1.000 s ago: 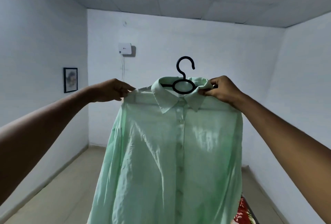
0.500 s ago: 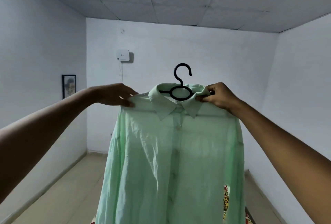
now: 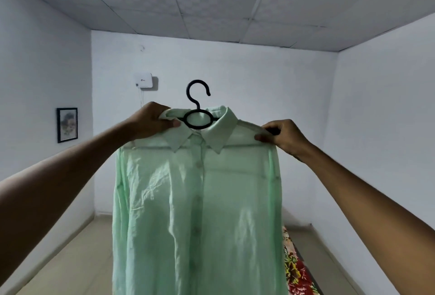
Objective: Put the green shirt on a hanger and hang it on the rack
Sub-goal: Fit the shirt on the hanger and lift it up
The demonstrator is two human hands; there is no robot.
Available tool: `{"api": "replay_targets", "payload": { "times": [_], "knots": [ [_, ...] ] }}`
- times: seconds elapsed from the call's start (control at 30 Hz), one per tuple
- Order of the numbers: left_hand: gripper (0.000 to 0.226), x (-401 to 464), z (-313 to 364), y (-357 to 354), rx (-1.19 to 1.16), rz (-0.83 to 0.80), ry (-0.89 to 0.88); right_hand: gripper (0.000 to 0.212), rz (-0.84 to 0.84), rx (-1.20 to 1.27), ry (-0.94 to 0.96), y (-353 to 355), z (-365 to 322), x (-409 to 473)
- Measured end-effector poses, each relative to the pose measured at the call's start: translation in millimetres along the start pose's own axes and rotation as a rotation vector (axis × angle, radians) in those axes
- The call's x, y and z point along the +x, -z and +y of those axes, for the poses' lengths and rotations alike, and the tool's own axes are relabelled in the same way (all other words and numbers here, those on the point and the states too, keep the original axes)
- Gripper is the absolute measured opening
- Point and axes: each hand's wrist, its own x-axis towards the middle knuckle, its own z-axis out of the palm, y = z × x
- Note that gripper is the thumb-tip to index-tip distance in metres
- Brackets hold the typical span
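Observation:
A pale green button-up shirt hangs in front of me on a black plastic hanger, whose hook and oval neck ring stick up out of the collar. My left hand pinches the collar's left side beside the ring. My right hand grips the shirt's right shoulder over the hanger's end. The hanger's arms are hidden inside the shirt. No rack is in view.
I face a bare white room with a tiled floor. A framed picture hangs on the left wall and a white box on the far wall. A floral red cloth lies low at the right behind the shirt.
My left hand slid inward from the left shoulder to the collar. My right hand moved outward from the collar to the right shoulder. The shirt stayed held up in front of me.

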Motion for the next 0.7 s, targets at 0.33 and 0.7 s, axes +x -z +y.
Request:
{"api": "replay_targets", "payload": {
  "times": [0.33,0.7],
  "knots": [
    [0.022,12,-6,3,0.001,-0.036,-0.053,0.019,0.126,0.023,-0.034,3,6,-8],
    [0.025,18,5,-8,-0.010,-0.063,-0.102,0.025,-0.123,0.115,-0.023,-2,8,6]
  ]
}}
